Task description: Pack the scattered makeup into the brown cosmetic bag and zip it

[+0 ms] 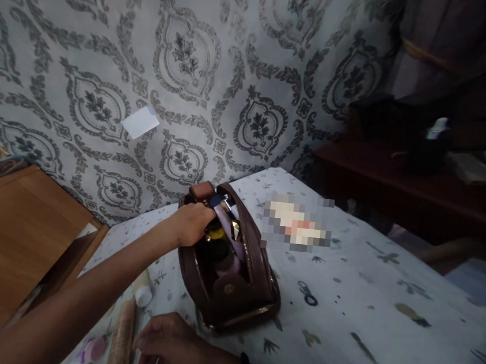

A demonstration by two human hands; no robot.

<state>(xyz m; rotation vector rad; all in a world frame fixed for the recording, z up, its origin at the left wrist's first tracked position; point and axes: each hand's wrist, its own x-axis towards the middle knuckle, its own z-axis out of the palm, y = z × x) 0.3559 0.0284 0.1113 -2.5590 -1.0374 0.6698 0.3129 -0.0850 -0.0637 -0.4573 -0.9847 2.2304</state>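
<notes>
A brown leather pouch [253, 287] lies unzipped on the printed bedsheet [368, 311], stuffed with small cosmetics, among them a lilac tube [226, 222]. My left hand [190, 224] reaches in at the pouch's far end. Its fingers are closed among the contents, and what they grip is hidden. My right hand [169, 342], with a black band on the wrist, hovers low at the near edge of the bed, just in front of the pouch. Its fingers curl down around a small pale thing I cannot name.
A tan tube [122, 337], a white-capped tube [143, 296] and a pink item [93, 350] lie left of my right hand. A wooden cabinet [8, 227] stands at the left. Patterned wallpaper [186, 60] backs the bed. A dark shelf [416, 188] with clutter sits at right.
</notes>
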